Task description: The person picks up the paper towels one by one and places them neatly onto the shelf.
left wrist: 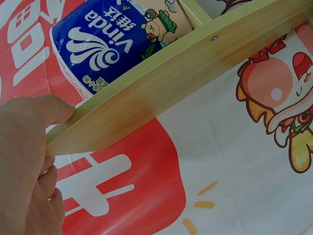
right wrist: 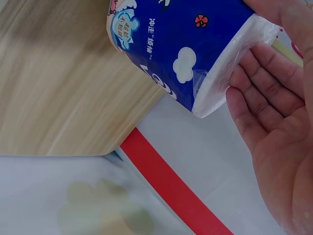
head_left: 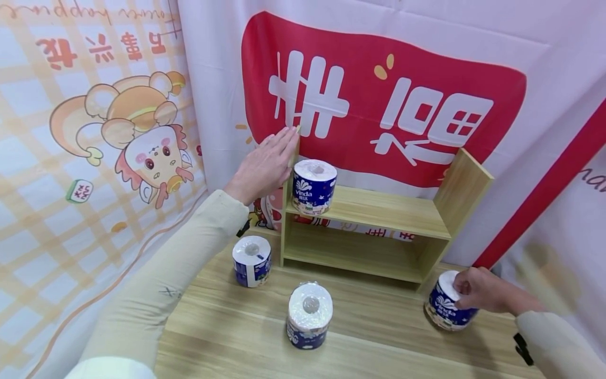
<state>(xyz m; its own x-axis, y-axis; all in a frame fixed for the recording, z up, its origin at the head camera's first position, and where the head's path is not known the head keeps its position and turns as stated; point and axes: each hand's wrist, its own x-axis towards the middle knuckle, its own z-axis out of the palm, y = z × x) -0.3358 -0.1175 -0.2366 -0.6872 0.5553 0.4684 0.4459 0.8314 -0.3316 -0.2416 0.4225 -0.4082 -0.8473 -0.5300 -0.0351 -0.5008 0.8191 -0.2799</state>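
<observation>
My left hand (head_left: pixel 269 167) holds the top of the left side panel of a small wooden shelf (head_left: pixel 366 268). In the left wrist view the thumb lies on one side of the panel (left wrist: pixel 146 93) and curled fingers on the other. Beside that panel, a blue-and-white wrapped toilet roll (head_left: pixel 314 188) stands upright on the upper board. At the right, my right hand (head_left: pixel 487 289) grips another toilet roll (head_left: pixel 447 310) by its top, thumb against the wrapper (right wrist: pixel 181 44) and fingers at the white end. Whether this roll touches the table cannot be told.
Two more toilet rolls stand on the wooden table (head_left: pixel 227 331): one toilet roll (head_left: pixel 252 261) left of the shelf, another toilet roll (head_left: pixel 309 316) in front of it. Printed cloth (head_left: pixel 218 79) hangs behind and at both sides. An orange cord-like line (head_left: pixel 113 281) runs along the left.
</observation>
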